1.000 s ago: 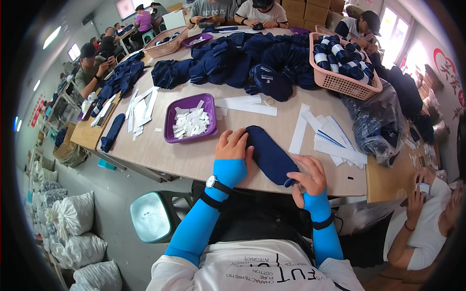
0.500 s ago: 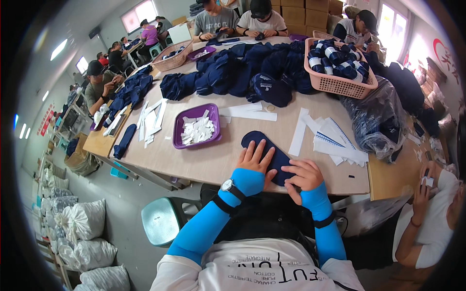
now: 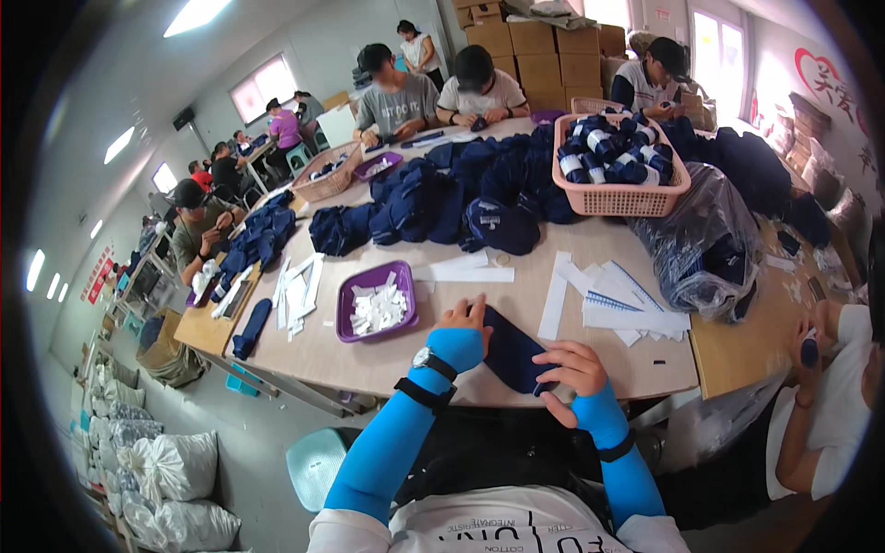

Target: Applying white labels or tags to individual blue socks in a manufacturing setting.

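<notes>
A flat navy cloth piece [image 3: 510, 353], tapered and rounded at its edges, lies at the table's front edge before me. My left hand [image 3: 467, 320] rests at its upper left edge with fingers stretched out; the thumb is hidden. On its right side my right hand [image 3: 573, 370] touches it with the fingertips, thumb and fingers apart. To the left stands a purple basket [image 3: 344, 334] of small folded white paper pieces [image 3: 378, 307]. White paper strips [image 3: 466, 269] lie beyond the cloth, and more white paper sheets [image 3: 627, 311] are fanned out on the right.
A heap of navy cloth [image 3: 419, 198] spans the table's middle. A pink basket [image 3: 622, 200] holds navy rolls with white bands. Beside it slumps a clear plastic bag [image 3: 696, 244] of navy cloth. Co-workers sit around the table; one person's arm [image 3: 788, 442] is close at my right.
My left hand has shifted from lying spread over the cloth to its upper left edge. The right hand remains at the cloth's right side. The whole view has tilted upward.
</notes>
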A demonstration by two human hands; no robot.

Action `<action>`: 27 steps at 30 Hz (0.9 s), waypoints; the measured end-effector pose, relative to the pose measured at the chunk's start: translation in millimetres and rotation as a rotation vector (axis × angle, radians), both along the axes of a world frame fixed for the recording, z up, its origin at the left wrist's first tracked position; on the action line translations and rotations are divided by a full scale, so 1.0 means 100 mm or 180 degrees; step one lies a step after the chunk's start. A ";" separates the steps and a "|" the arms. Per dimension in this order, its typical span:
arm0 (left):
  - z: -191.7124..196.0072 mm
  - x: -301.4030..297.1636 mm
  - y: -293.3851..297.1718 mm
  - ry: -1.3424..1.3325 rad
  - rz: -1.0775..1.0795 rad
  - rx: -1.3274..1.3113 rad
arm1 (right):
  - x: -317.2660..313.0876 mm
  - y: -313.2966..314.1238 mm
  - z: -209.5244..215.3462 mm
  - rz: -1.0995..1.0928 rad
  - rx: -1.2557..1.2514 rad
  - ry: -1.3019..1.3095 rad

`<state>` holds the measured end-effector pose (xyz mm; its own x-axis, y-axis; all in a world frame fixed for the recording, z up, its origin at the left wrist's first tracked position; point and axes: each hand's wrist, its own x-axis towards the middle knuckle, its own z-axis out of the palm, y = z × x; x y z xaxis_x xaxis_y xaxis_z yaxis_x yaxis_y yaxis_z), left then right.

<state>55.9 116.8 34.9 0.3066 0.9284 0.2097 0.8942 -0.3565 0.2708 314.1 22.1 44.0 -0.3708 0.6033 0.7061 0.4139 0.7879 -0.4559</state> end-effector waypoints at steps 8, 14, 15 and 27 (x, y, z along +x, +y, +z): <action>0.17 -0.06 0.50 0.0744 0.0595 -0.0636 | -0.01 0.04 -0.10 -0.0135 -0.0276 0.0620; 0.41 -0.24 0.45 -0.0242 0.0001 -0.0381 | 0.04 0.05 -0.13 0.0004 -0.0327 0.0974; 0.51 -0.21 0.36 -0.0434 -0.0139 0.0117 | 0.05 0.05 -0.14 0.0013 -0.0366 0.1054; 1.03 -0.25 -0.69 -0.0823 -0.1043 0.1283 | 0.06 0.09 -0.21 -0.0023 -0.0504 0.1172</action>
<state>31.1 47.6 138.1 0.4564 0.6250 0.6333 0.6426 -0.7238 0.2512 320.4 31.1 23.0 -0.1056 0.7170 0.6890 0.2052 0.6937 -0.6904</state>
